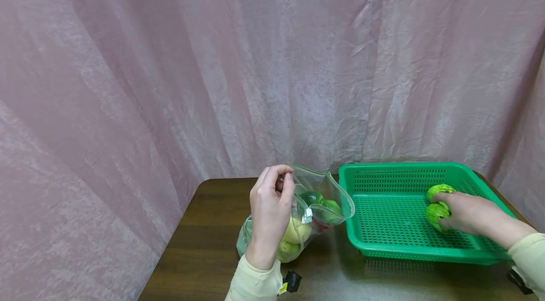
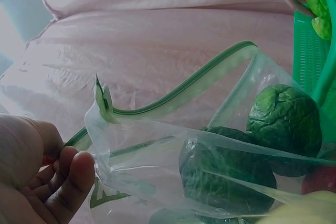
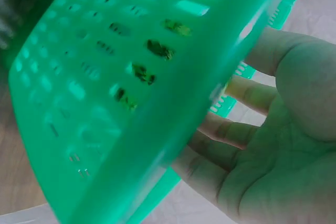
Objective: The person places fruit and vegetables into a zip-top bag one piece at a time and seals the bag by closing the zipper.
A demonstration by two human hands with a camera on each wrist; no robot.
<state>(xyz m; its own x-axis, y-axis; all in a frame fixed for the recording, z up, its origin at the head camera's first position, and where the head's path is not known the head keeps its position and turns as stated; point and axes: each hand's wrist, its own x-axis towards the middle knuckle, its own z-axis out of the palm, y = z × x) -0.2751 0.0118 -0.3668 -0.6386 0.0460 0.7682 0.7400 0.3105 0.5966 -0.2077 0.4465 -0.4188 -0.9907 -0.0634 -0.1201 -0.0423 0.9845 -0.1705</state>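
My left hand [image 1: 272,206] pinches the upper edge of a clear zip bag [image 2: 131,150] with a green seal. The bag's mouth gapes open toward the basket. Inside are dark green cabbages [image 2: 283,119], a yellow piece [image 1: 295,230] and something red [image 2: 320,179], partly hidden by plastic. In the green basket [image 1: 374,206], my right hand [image 1: 470,213] has its thumb and fingers around the nearer of two bright green cabbages [image 1: 436,216]. The farther cabbage [image 1: 440,190] lies against it. In the right wrist view the basket wall hides my fingertips.
The perforated basket stands on the right of a brown wooden table [image 1: 213,216], close beside the bag. A pink curtain [image 1: 276,78] hangs behind the table's far edge. A black strap end [image 1: 293,281] sticks out by my left sleeve.
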